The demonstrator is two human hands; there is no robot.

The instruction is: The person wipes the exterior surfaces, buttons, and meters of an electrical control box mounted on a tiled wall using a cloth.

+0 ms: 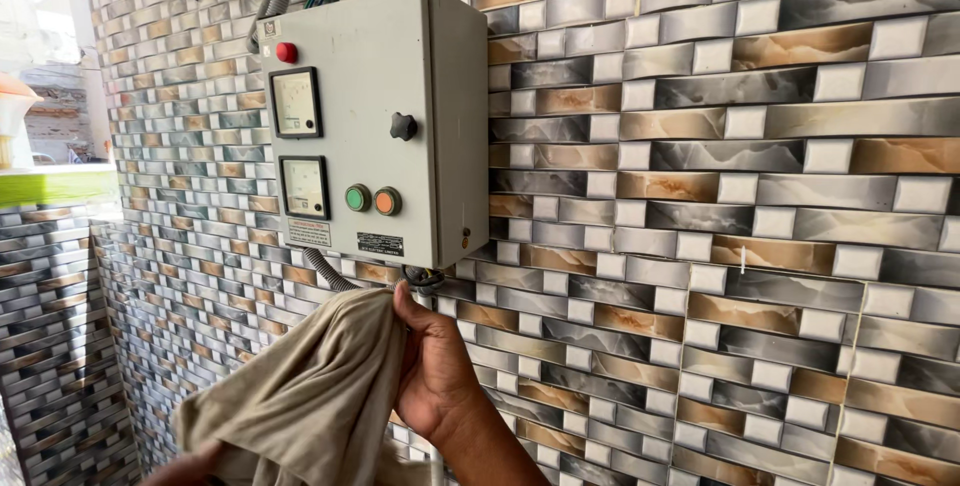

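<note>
The right hand (432, 361) was raised from the lower edge of the view, forearm angled up and to the left, palm turned leftward. Its grip was closed, thumb pointing up. Only a sliver of the left hand (190, 466) was seen at the bottom edge.

Head view: right hand (432, 366) and forearm bare from fingers down to the frame edge; no sleeve, glove, watch, ring or band seen on the visible part. Thumbnail short and plain. Left hand (190, 466): only a small bare part shows at the bottom edge; nothing worn on it.
</note>
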